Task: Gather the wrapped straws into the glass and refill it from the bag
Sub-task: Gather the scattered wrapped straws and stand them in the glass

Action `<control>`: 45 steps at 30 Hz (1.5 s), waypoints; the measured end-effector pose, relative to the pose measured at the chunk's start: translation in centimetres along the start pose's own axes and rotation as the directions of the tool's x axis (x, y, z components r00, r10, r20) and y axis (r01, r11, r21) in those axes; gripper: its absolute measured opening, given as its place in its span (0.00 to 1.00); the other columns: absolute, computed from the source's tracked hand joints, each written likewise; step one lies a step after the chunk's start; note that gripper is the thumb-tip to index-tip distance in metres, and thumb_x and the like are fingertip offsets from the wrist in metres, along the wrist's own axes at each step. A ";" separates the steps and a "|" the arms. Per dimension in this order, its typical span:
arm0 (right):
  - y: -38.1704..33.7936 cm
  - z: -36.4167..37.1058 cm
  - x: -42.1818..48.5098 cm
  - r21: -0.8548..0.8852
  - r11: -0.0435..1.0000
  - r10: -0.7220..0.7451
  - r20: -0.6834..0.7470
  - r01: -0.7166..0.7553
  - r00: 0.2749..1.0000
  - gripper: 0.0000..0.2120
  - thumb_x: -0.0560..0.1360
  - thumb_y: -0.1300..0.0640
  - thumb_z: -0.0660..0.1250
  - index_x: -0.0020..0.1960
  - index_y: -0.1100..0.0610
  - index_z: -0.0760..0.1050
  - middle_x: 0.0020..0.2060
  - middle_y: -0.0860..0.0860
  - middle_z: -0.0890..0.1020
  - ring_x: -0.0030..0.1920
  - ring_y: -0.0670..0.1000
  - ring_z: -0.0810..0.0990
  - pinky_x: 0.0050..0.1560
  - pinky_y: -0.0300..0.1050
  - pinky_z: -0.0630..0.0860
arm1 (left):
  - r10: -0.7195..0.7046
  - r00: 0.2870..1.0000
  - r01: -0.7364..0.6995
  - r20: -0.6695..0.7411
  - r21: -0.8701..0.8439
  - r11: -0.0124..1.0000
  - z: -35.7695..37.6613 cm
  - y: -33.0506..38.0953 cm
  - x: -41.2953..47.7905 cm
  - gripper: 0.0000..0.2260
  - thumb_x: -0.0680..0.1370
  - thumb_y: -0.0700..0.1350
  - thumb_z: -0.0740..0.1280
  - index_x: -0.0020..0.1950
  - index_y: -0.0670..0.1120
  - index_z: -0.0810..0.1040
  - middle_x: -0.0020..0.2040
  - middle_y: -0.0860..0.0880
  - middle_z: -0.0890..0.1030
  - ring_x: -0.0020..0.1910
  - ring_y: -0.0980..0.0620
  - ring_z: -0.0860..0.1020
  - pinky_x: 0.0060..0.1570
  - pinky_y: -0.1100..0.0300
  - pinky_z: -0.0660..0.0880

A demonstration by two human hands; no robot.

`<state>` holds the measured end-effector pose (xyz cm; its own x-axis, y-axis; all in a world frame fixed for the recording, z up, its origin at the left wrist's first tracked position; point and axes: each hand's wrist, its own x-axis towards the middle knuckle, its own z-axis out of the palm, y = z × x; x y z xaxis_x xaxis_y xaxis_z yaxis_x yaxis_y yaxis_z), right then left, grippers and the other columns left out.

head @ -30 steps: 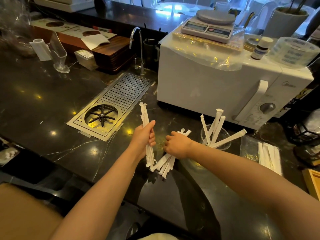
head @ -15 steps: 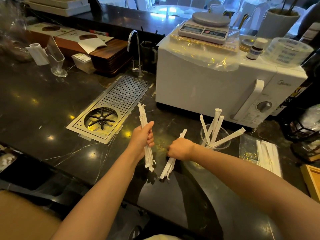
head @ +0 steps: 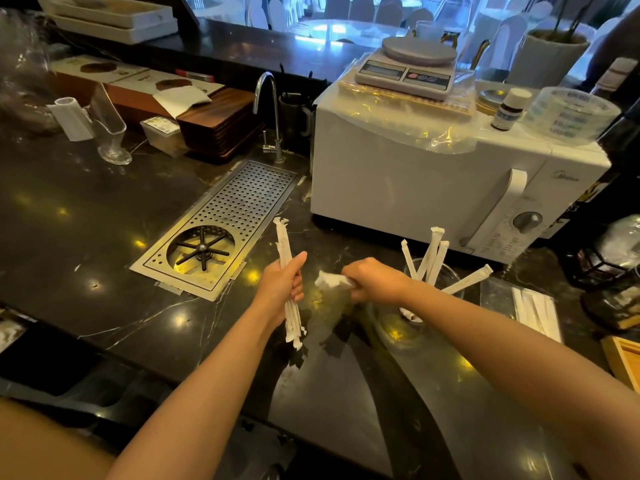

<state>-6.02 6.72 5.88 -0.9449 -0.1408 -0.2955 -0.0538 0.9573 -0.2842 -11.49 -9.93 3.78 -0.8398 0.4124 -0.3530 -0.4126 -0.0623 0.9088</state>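
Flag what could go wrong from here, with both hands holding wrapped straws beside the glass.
1. The glass already holds several straws splayed outward; one leans low over the rim and might tip out when more go in.
2. The left hand grips its bundle mid-length with loose ends below, so a straw could slip onto the counter.
3. The right hand has to swing its straws past those upright ones and might knock them.

A white microwave (head: 433, 188) stands on the dark table (head: 86, 209) at two o'clock, with a digital scale (head: 408, 69) on its plastic-covered top (a small bottle (head: 509, 109) and a roll of tape (head: 571, 114) sit just beside it). At eleven o'clock a perforated metal drain tray (head: 221, 223) lies below a curved tap (head: 270, 112). Stacked wooden trays (head: 221, 123) sit farther back.
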 end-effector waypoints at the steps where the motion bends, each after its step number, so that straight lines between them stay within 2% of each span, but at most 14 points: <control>1: 0.0 -0.4 -0.1 0.074 0.997 0.034 -0.037 -0.031 0.999 0.16 0.71 0.63 0.65 0.31 0.51 0.64 0.33 0.49 0.71 0.39 0.52 0.72 0.37 0.40 0.67 | 0.008 1.000 -0.008 0.004 0.004 1.000 0.1 0.0 0.1 0.13 0.76 0.47 0.63 0.32 0.47 0.65 0.21 0.53 0.63 0.19 0.57 0.62 0.19 0.67 0.62; 3: 0.0 -1.0 -0.2 0.194 0.979 0.078 -0.108 -0.056 0.991 0.05 0.71 0.63 0.66 0.37 0.59 0.72 0.37 0.52 0.74 0.39 0.52 0.73 0.37 0.39 0.68 | 0.023 1.000 -0.023 0.019 0.008 1.000 0.3 0.0 0.4 0.13 0.76 0.48 0.63 0.33 0.47 0.66 0.21 0.53 0.63 0.19 0.57 0.62 0.19 0.67 0.62; 5: 0.1 -1.7 -0.3 0.323 0.944 0.120 -0.170 -0.060 0.978 0.04 0.72 0.63 0.66 0.46 0.64 0.75 0.38 0.53 0.76 0.37 0.50 0.76 0.34 0.36 0.70 | 0.042 0.998 -0.041 0.042 -0.009 0.999 0.7 0.0 0.6 0.12 0.75 0.49 0.63 0.35 0.47 0.65 0.20 0.55 0.63 0.19 0.58 0.62 0.19 0.67 0.62; 10: -0.4 -3.1 -0.8 0.616 0.782 0.245 -0.174 -0.089 0.954 0.04 0.73 0.61 0.66 0.45 0.56 0.72 0.30 0.47 0.76 0.20 0.37 0.75 0.26 0.30 0.72 | 0.086 0.992 -0.088 0.091 0.021 0.996 2.0 0.0 1.0 0.15 0.75 0.53 0.62 0.32 0.47 0.67 0.18 0.53 0.66 0.21 0.56 0.65 0.26 0.63 0.66; 14: -1.0 -3.1 -1.5 0.719 0.687 0.262 -0.113 -0.104 0.958 0.06 0.73 0.61 0.66 0.41 0.52 0.72 0.30 0.48 0.77 0.20 0.37 0.75 0.25 0.27 0.72 | 0.105 0.986 -0.112 0.132 0.048 0.992 3.3 -0.2 1.2 0.16 0.75 0.55 0.61 0.30 0.48 0.71 0.21 0.54 0.71 0.27 0.53 0.70 0.33 0.59 0.70; 16: -1.3 -2.9 -1.7 0.769 0.632 0.257 -0.096 -0.092 0.962 0.05 0.73 0.61 0.65 0.41 0.52 0.73 0.30 0.49 0.77 0.21 0.37 0.76 0.25 0.27 0.72 | 0.117 0.976 -0.128 0.185 0.045 0.991 4.0 -0.4 1.2 0.15 0.75 0.55 0.60 0.36 0.47 0.76 0.30 0.50 0.78 0.34 0.49 0.77 0.40 0.56 0.76; 18: -1.6 -2.8 -1.8 0.794 0.601 0.266 -0.092 -0.090 0.960 0.07 0.73 0.61 0.66 0.39 0.51 0.73 0.30 0.48 0.77 0.22 0.37 0.76 0.26 0.27 0.72 | 0.127 0.965 -0.139 0.228 0.037 0.990 4.4 -0.7 1.2 0.13 0.75 0.55 0.59 0.44 0.49 0.78 0.39 0.47 0.83 0.42 0.48 0.82 0.44 0.56 0.79; 19: -1.6 -2.7 -1.9 0.802 0.590 0.275 -0.095 -0.090 0.957 0.07 0.73 0.61 0.66 0.39 0.51 0.73 0.30 0.48 0.77 0.21 0.37 0.76 0.26 0.26 0.71 | 0.133 0.961 -0.142 0.243 0.020 0.990 4.6 -0.8 1.2 0.12 0.74 0.55 0.59 0.46 0.50 0.78 0.39 0.49 0.84 0.41 0.50 0.83 0.41 0.58 0.80; 24: -1.8 -2.4 -2.5 0.811 0.577 0.303 -0.099 -0.100 0.948 0.04 0.74 0.61 0.65 0.42 0.53 0.74 0.31 0.49 0.77 0.23 0.39 0.77 0.26 0.27 0.72 | 0.135 0.942 -0.131 0.308 -0.035 0.991 5.6 -1.0 1.1 0.24 0.66 0.59 0.65 0.52 0.42 0.75 0.34 0.49 0.83 0.31 0.50 0.81 0.33 0.58 0.80; 29: -2.0 -1.7 -3.3 0.788 0.603 0.365 -0.131 -0.126 0.922 0.05 0.74 0.63 0.65 0.46 0.55 0.71 0.33 0.49 0.77 0.26 0.42 0.76 0.25 0.27 0.72 | 0.122 0.939 -0.099 0.321 -0.087 0.991 7.0 -1.9 1.0 0.23 0.66 0.54 0.69 0.57 0.47 0.70 0.39 0.47 0.80 0.27 0.54 0.78 0.26 0.61 0.76; 33: -2.6 -1.5 -2.7 0.766 0.628 0.384 -0.149 -0.139 0.911 0.14 0.73 0.65 0.64 0.54 0.55 0.63 0.36 0.49 0.75 0.28 0.44 0.76 0.23 0.27 0.71 | 0.118 0.938 -0.092 0.327 -0.094 0.991 6.8 -2.2 1.3 0.13 0.73 0.48 0.67 0.56 0.50 0.70 0.33 0.48 0.79 0.21 0.55 0.74 0.22 0.62 0.73; 39: -2.8 -1.1 -3.0 0.796 0.586 0.400 -0.121 -0.152 0.908 0.13 0.74 0.64 0.62 0.52 0.55 0.60 0.35 0.51 0.75 0.30 0.45 0.76 0.28 0.31 0.74 | 0.118 0.926 -0.103 0.360 -0.061 0.993 6.7 -2.2 1.2 0.12 0.75 0.47 0.64 0.57 0.48 0.72 0.26 0.53 0.79 0.20 0.58 0.72 0.21 0.65 0.71; 41: -2.8 -1.0 -3.2 0.819 0.556 0.401 -0.113 -0.143 0.909 0.13 0.74 0.65 0.62 0.53 0.56 0.60 0.38 0.52 0.76 0.33 0.46 0.77 0.32 0.33 0.75 | 0.120 0.925 -0.104 0.361 -0.065 0.992 6.7 -2.3 1.1 0.12 0.75 0.47 0.64 0.57 0.48 0.72 0.27 0.53 0.80 0.22 0.58 0.75 0.23 0.65 0.73; 45: -2.7 -0.8 -3.9 0.861 0.491 0.396 -0.085 -0.133 0.914 0.16 0.72 0.66 0.64 0.55 0.57 0.62 0.51 0.58 0.74 0.48 0.52 0.77 0.38 0.36 0.75 | 0.110 0.935 -0.100 0.338 -0.046 0.994 6.6 -2.4 1.0 0.05 0.75 0.46 0.64 0.49 0.53 0.76 0.40 0.50 0.83 0.38 0.56 0.83 0.34 0.63 0.79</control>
<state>-2.50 4.89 8.56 -0.9124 0.2722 -0.3056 0.3775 0.2713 -0.8854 -9.03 -3.32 2.69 -0.7113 0.6857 -0.1548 -0.3421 -0.1452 0.9284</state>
